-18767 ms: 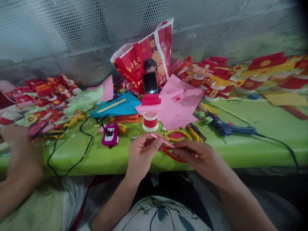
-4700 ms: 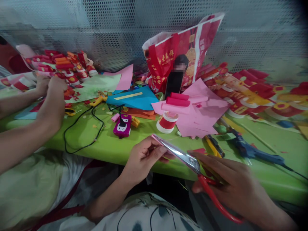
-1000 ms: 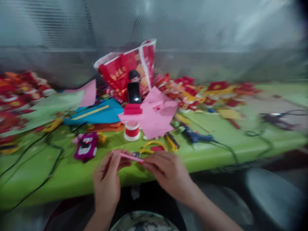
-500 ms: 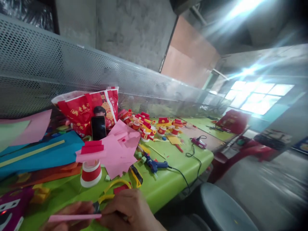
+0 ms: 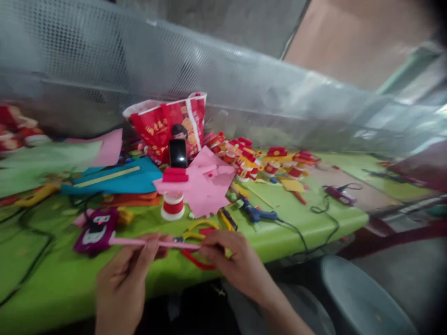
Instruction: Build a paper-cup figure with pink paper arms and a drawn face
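Evidently both hands are busy with one pink strip (image 5: 186,245): the left hand (image 5: 124,274) pinches it partway along, the right hand (image 5: 235,260) nips one end. It's held over the front of the bench (image 5: 188,279), near the yellow-handled scissors (image 5: 190,235). I'd favour a light, level pinch, since something so thin would probably crease, and mind the loose end beside the purple power socket (image 5: 106,232).
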Available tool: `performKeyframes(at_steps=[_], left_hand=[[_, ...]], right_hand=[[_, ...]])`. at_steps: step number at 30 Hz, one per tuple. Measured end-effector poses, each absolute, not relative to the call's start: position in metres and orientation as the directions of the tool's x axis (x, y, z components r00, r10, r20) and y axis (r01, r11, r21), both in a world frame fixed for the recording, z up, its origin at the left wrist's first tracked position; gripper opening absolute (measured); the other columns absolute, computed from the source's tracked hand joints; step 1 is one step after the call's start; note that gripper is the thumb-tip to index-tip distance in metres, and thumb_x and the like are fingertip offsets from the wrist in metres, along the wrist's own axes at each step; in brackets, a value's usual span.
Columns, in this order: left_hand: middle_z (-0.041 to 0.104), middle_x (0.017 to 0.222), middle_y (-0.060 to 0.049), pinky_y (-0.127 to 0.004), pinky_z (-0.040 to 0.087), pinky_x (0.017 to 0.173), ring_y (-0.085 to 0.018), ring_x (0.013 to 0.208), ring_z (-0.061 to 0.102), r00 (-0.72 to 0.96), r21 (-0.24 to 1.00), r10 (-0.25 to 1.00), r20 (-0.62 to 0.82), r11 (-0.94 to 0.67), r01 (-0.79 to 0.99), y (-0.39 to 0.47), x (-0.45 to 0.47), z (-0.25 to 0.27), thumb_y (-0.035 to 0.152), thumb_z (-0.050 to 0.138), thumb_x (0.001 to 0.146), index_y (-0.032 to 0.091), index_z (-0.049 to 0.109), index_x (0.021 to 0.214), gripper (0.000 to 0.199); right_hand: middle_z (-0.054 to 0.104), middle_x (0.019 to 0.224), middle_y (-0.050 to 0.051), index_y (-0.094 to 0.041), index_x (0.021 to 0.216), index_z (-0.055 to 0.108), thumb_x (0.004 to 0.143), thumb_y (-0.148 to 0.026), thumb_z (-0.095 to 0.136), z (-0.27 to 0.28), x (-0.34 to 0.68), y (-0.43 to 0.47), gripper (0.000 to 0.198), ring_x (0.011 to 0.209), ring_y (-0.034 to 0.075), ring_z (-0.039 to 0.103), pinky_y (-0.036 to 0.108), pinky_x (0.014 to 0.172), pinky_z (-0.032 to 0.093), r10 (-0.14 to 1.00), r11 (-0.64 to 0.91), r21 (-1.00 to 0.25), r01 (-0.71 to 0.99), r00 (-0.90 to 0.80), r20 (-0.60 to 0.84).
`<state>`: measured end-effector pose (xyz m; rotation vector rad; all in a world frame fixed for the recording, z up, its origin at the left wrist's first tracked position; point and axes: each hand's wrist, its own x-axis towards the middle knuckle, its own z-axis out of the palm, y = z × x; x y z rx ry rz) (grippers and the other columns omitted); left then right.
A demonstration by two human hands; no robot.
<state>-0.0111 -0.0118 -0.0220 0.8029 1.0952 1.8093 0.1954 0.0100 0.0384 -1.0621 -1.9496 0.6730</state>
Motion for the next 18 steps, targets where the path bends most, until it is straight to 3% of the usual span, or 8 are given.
performKeyframes(at_steps=[8,14,18], left_hand=[[0.082,0.092,-0.005,-0.022,0.063,0.071,-0.018,0.081,0.078,-0.469,0.885,0.883,0.005,-0.222,-0.409,-0.007,-0.007,-0.007,0.034,0.084,0.081,0.019,0.080,0.094,0.020],[0.082,0.098,-0.010,-0.029,0.066,0.072,-0.023,0.088,0.079,-0.178,0.892,0.984,-0.034,-0.050,-0.449,-0.011,0.003,-0.010,0.036,0.082,0.083,0.018,0.080,0.102,0.027],[0.082,0.094,-0.007,-0.025,0.065,0.072,-0.019,0.084,0.079,-0.240,0.857,0.968,-0.080,-0.056,-0.512,-0.009,0.007,-0.009,0.035,0.081,0.084,0.019,0.081,0.096,0.019]], right_hand=[[0.073,0.076,0.002,-0.019,0.092,0.074,0.094,-0.032,0.067,0.030,0.201,0.017,0.015,0.061,0.012,0.062,0.021,0.054,0.047,0.881,0.465,-0.774,0.431,-0.308,0.358],[0.073,0.078,0.001,-0.021,0.091,0.075,0.094,-0.031,0.068,0.029,0.195,0.020,0.012,0.064,0.012,0.062,0.023,0.057,0.049,0.883,0.467,-0.751,0.468,-0.286,0.371],[0.072,0.077,0.002,-0.020,0.091,0.074,0.090,-0.037,0.072,0.021,0.203,0.026,0.017,0.065,0.013,0.064,0.024,0.059,0.052,0.925,0.377,-0.831,0.408,-0.199,0.323]])
